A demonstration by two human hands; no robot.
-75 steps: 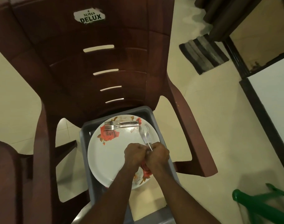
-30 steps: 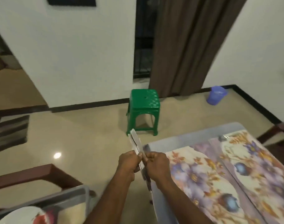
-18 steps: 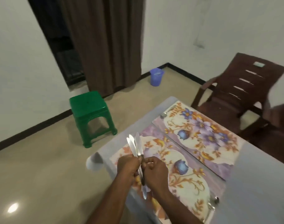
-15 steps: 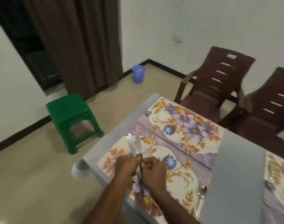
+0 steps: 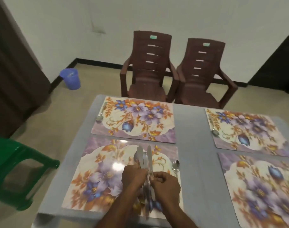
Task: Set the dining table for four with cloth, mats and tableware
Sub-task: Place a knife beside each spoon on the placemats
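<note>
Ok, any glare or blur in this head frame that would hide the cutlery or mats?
Head view: a bright ceiling-light glare sits on the near-left placemat beside the left hand; the knives and right hand are slightly motion-smeared; the near-right placemat is soft; wide-angle bending shows at the edges.

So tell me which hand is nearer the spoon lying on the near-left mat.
Right. The right hand is just below-left of the spoon; the left hand sits farther left, beyond the knives.
</note>
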